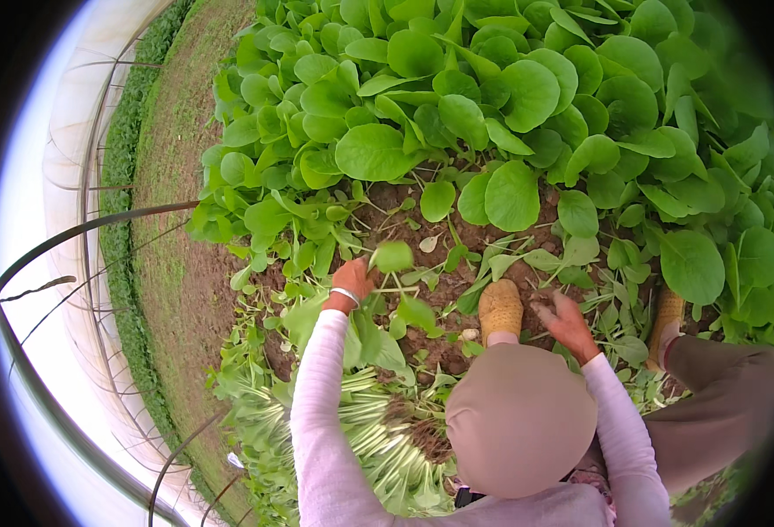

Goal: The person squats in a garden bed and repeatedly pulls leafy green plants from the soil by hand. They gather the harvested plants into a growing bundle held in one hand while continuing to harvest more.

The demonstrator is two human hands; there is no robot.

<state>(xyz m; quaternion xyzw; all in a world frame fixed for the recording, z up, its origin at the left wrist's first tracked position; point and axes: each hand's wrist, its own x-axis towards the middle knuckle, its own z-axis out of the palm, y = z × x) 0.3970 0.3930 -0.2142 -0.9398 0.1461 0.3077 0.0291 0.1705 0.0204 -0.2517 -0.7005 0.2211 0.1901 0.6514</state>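
Observation:
My left hand (352, 284), with a silver bracelet at the wrist, is closed around the stems of a leafy green plant (416, 312), whose leaves are partly blurred. My right hand (566, 324) hovers low over the soil with its fingers apart, and I see nothing in it. Beside it is my yellow shoe (500, 308). Below my left forearm lies a pile of pulled greens (377, 428), their pale stems side by side and brown roots (426, 435) pointing right. Standing broad-leaved greens (452, 118) grow densely ahead of both hands.
My bent knee (522, 421) rises between my arms. Loose leaves and small plants litter the brown soil (396, 204). At the left, a curved hoop (97, 221) arches near plastic sheeting (67, 158), with a dirt path (176, 316) alongside the bed.

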